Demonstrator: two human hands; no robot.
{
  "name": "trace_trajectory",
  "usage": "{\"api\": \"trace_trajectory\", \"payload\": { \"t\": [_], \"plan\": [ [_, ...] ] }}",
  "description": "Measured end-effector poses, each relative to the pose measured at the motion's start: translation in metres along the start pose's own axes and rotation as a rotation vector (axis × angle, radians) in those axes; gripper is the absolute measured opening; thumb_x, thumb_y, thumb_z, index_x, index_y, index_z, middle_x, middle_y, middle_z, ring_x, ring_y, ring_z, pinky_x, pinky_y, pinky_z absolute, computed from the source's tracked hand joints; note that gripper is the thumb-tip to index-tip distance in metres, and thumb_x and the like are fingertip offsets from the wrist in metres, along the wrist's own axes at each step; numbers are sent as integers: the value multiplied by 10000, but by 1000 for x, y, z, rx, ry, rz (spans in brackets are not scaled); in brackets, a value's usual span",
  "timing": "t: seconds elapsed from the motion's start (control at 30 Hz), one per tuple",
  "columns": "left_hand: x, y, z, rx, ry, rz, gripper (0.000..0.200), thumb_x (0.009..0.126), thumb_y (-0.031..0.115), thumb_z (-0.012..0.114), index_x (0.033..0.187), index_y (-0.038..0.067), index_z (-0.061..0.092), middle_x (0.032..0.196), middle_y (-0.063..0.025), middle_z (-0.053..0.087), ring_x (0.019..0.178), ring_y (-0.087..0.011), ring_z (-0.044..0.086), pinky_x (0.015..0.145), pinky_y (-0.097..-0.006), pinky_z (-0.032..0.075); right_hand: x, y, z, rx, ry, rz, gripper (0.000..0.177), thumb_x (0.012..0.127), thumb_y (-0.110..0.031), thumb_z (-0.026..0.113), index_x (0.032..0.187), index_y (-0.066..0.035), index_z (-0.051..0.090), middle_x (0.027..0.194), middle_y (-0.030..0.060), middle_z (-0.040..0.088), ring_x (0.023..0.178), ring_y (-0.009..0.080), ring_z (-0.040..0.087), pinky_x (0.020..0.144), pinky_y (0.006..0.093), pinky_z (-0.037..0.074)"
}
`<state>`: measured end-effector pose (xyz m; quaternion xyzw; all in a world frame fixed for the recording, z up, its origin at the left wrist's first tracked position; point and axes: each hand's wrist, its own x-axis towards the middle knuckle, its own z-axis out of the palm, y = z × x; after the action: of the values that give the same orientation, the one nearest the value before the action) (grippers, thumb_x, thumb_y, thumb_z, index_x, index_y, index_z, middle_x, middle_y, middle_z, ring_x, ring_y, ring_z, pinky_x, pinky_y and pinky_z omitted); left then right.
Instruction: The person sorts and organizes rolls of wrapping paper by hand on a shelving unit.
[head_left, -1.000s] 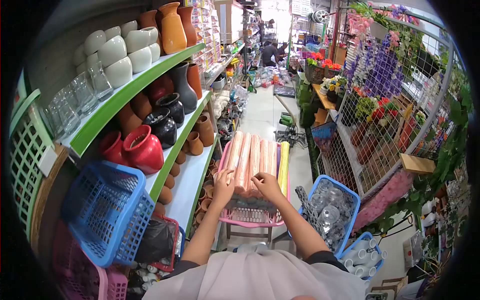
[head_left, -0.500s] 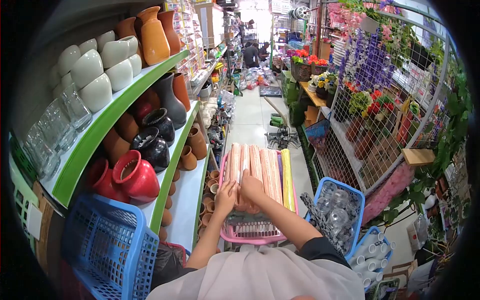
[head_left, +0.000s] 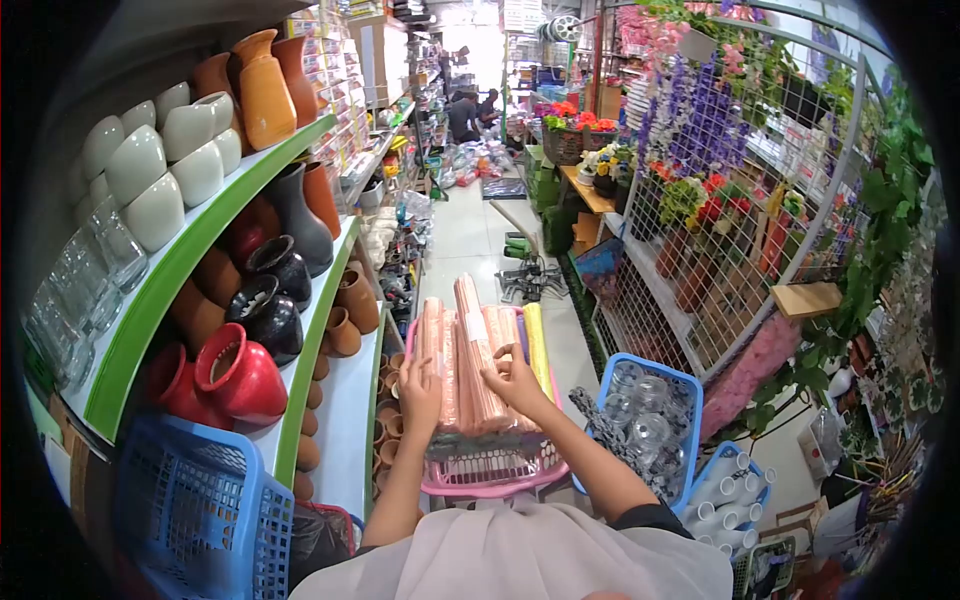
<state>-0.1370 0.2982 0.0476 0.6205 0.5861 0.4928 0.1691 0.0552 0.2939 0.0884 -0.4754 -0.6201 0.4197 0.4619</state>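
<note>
Wrapped orange-and-white striped rolls (head_left: pixel 447 365) lie lengthwise in a pink basket (head_left: pixel 480 490), beside a yellow roll (head_left: pixel 535 345) at its right side. One striped roll (head_left: pixel 474 335) sits raised and slightly tilted on top of the others. At the left edge of the rolls is my left hand (head_left: pixel 419 385), fingers apart, holding nothing visible. My right hand (head_left: pixel 513 380) touches the right side of the raised roll near its lower half, fingers spread and not wrapped round it.
Shelves on the left hold white bowls (head_left: pixel 135 165), red pots (head_left: pixel 240 375) and clay vases (head_left: pixel 265 90). A blue basket (head_left: pixel 200 500) stands lower left. Another blue basket (head_left: pixel 690 440) with glassware is on the right, near a wire rack (head_left: pixel 740 200) of flowers. People crouch far back.
One striped roll now lies raised over the others. My hands have moved apart, the left to the left side and the right to the raised roll's right side. The view has shifted slightly.
</note>
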Motion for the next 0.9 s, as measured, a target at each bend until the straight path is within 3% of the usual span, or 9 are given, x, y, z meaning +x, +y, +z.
{"api": "trace_trajectory", "payload": {
  "t": [0.03, 0.1, 0.2, 0.33, 0.43, 0.47, 0.53, 0.63, 0.9],
  "plan": [
    [0, 13, 3, -72, 111, 65, 308, 872, 141, 538, 1155, 28, 584, 1241, -184, 522, 1155, -361, 499, 1014, -376, 375, -10, -8, -8, -5, 12, 1, 375, 869, -154, 639, 1081, -32, 354, 737, 51, 588, 603, 87, 539, 491, 230, 402],
    [-7, 41, 11, -264, -28, 39, 359, 933, 215, 513, 1209, -14, 534, 1262, -154, 517, 1190, -312, 485, 1025, -353, 359, -31, -14, -24, 119, -48, 19, 369, 883, -115, 619, 1104, -35, 334, 828, 66, 597, 624, 67, 530, 522, 213, 404],
    [-32, 81, 37, -964, -459, -461, 549, 971, 369, 477, 1358, -7, 374, 1245, -101, 521, 1171, -204, 498, 1002, -332, 381, -67, -17, -41, 121, -25, -55, 382, 886, -78, 610, 1125, -42, 314, 906, 84, 593, 642, 52, 523, 516, 201, 397],
    [-67, 111, 62, -1138, -609, -396, 500, 960, 328, 503, 1330, 19, 369, 1164, -107, 552, 1092, -197, 568, 877, -294, 495, -122, -22, -84, 82, -14, -24, 307, 912, -119, 579, 1140, -14, 404, 983, 107, 625, 698, 93, 578, 564, 228, 468],
    [-89, 131, 68, -1259, -656, -453, 454, 958, 286, 506, 1296, 20, 363, 1086, -133, 564, 960, -242, 629, 818, -335, 540, -162, 14, -130, 69, 223, 164, 221, 936, -207, 549, 1010, -4, 591, 902, 88, 671, 707, 107, 603, 587, 278, 509],
    [-97, 139, 69, -1293, -620, -498, 439, 957, 257, 503, 1292, 22, 341, 1023, -153, 569, 849, -251, 651, 766, -370, 563, -176, 31, -146, -107, 352, 239, 247, 921, -237, 563, 945, 2, 619, 815, 118, 678, 687, 164, 626, 606, 316, 501],
    [-112, 143, 68, -1293, -653, -520, 430, 955, 252, 507, 1286, 32, 343, 1005, -150, 570, 840, -241, 650, 754, -362, 565, -207, 76, -178, -556, 475, 241, 329, 851, -320, 621, 871, 7, 636, 829, 201, 660, 768, 358, 645, 689, 403, 495],
    [-133, 147, 72, -1274, -650, -500, 395, 955, 259, 502, 1262, 57, 356, 979, -138, 575, 803, -205, 640, 686, -329, 566, -251, 125, -200, -845, 293, 463, 400, 812, -381, 661, 941, -3, 632, 933, 183, 659, 869, 386, 625, 756, 450, 495],
    [-190, 150, 52, -1165, -659, -687, 450, 981, 440, 351, 1102, 39, 516, 906, -69, 588, 708, -149, 590, 636, -274, 525, -275, 161, -191, -997, 276, 455, 509, 730, -422, 706, 1015, -14, 601, 1022, 192, 632, 990, 367, 595, 832, 462, 476]
  ]
}}
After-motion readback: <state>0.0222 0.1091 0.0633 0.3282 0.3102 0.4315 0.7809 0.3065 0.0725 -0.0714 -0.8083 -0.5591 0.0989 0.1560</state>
